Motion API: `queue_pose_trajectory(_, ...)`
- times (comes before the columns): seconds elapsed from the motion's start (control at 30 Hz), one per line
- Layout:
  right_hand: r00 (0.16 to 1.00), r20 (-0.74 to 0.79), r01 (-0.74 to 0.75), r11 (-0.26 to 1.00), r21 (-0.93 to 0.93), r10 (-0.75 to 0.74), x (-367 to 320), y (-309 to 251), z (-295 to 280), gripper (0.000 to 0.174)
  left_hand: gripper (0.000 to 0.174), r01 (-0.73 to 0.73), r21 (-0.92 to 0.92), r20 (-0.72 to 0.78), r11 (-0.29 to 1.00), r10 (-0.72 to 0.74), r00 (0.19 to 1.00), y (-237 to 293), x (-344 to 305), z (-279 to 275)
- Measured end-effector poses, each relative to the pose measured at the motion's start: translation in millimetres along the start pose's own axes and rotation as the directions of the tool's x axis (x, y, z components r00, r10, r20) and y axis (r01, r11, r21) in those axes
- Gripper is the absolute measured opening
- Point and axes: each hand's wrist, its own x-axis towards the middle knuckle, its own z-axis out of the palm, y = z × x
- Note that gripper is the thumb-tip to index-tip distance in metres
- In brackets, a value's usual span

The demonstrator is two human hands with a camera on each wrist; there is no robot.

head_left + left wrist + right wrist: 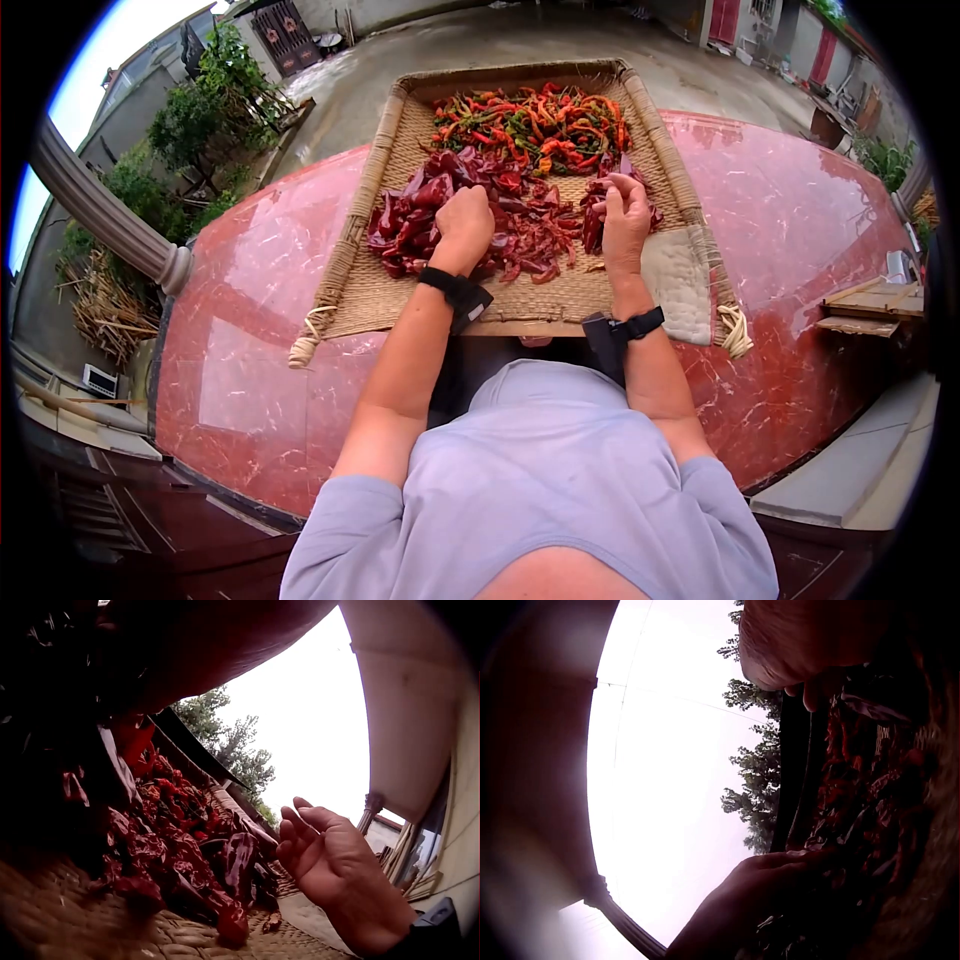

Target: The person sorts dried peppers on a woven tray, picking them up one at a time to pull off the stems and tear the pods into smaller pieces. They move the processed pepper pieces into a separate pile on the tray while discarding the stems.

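Observation:
A wide woven tray (345, 290) holds dried dark red chilies (420, 215) heaped at its left. My left hand (466, 225) is lowered at the right side of this heap, its fingers mostly hidden from above and in deep shadow in the left wrist view. I cannot tell whether it grips a chili. Above a smaller group of dark red chilies (592, 225) on the right is my right hand (625, 220). In the left wrist view the palm of the right hand (330, 859) shows, fingers loosely bent with nothing held. Shriveled red chilies (535, 235) lie between the hands.
Brighter red, orange and green chilies (530, 125) fill the tray's far end. A pale cloth patch (675, 285) covers its near right corner. Around the tray spreads a red polished floor (265, 300), with a column (110, 205) at the left.

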Motion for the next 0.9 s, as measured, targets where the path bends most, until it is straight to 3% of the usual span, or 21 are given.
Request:
queue_pose_trajectory(0.1, 0.977, 0.213, 0.031, 1.000, 0.004, -0.031, -7.4, -8.8, 12.4, 0.024, 0.018, -0.045, -0.155, -0.086, 0.987, 0.032, 0.996, 5.8, -9.7, -12.4)
queue_pose_trajectory(0.23, 0.892, 0.446, -0.048, 0.996, -0.073, 0.076, -17.7, -19.3, 20.1, 0.035, 0.024, 0.002, -0.449, 0.081, 0.893, 0.038, 0.996, 22.5, -7.3, -18.6)
queue_pose_trajectory(0.33, 0.821, 0.572, -0.036, 0.998, 0.044, 0.004, -18.1, -11.2, 22.7, 0.034, 0.023, 0.128, -0.736, 0.313, 0.664, 0.166, 0.935, 30.1, -1.9, -18.4)
queue_pose_trajectory(0.47, 0.887, 0.436, -0.185, 0.982, 0.038, 0.150, -14.8, -10.2, 17.9, 0.026, 0.022, 0.136, -0.795, 0.269, 0.591, 0.143, 0.952, 29.2, 7.3, 1.5)
queue_pose_trajectory(0.5, 0.920, 0.373, -0.118, 0.992, -0.035, 0.123, -12.4, -11.3, 16.5, 0.023, 0.024, 0.112, -0.706, 0.259, 0.699, 0.108, 0.960, 30.1, 9.1, 2.0)
queue_pose_trajectory(0.53, 0.957, 0.281, -0.068, 0.997, -0.040, 0.077, -9.8, -12.5, 16.7, 0.025, 0.027, -0.051, -0.583, 0.148, 0.811, 0.168, 0.975, 24.4, 12.2, 11.5)
queue_pose_trajectory(0.57, 0.981, 0.185, 0.080, 0.985, -0.153, -0.051, -3.4, -5.2, 13.6, 0.026, 0.027, -0.153, -0.478, 0.091, 0.865, 0.222, 0.971, 20.2, 14.9, 20.8)
queue_pose_trajectory(0.6, 0.977, 0.100, 0.207, 0.939, -0.275, -0.186, 2.9, -0.6, 11.0, 0.027, 0.026, -0.113, -0.426, 0.165, 0.897, 0.201, 0.966, 24.2, 12.9, 16.0)
queue_pose_trajectory(0.67, 0.985, -0.023, 0.153, 0.940, -0.305, -0.168, 8.8, -9.1, 7.0, 0.037, 0.019, -0.301, -0.292, -0.052, 0.908, 0.299, 0.953, 19.3, 14.9, 36.4)
queue_pose_trajectory(0.73, 0.930, -0.165, 0.202, 0.830, -0.519, -0.329, 13.3, -3.8, 3.5, 0.048, 0.019, -0.308, -0.174, 0.042, 0.935, 0.320, 0.947, 20.3, 18.0, 37.6)
queue_pose_trajectory(0.77, 0.932, -0.170, 0.175, 0.811, -0.558, -0.319, 16.4, 4.8, 0.7, 0.056, 0.019, -0.310, -0.113, 0.092, 0.944, 0.321, 0.943, 20.3, 19.3, 37.5)
queue_pose_trajectory(0.87, 0.984, -0.160, 0.031, 0.953, -0.301, -0.083, 12.2, -11.1, -2.1, 0.055, 0.020, -0.374, 0.065, 0.183, 0.925, 0.357, 0.916, 20.5, 16.5, 36.6)
queue_pose_trajectory(0.9, 0.985, -0.164, 0.005, 0.948, -0.317, -0.060, 11.8, -9.7, -2.3, 0.053, 0.018, -0.373, 0.084, 0.133, 0.924, 0.361, 0.923, 20.8, 15.9, 37.5)
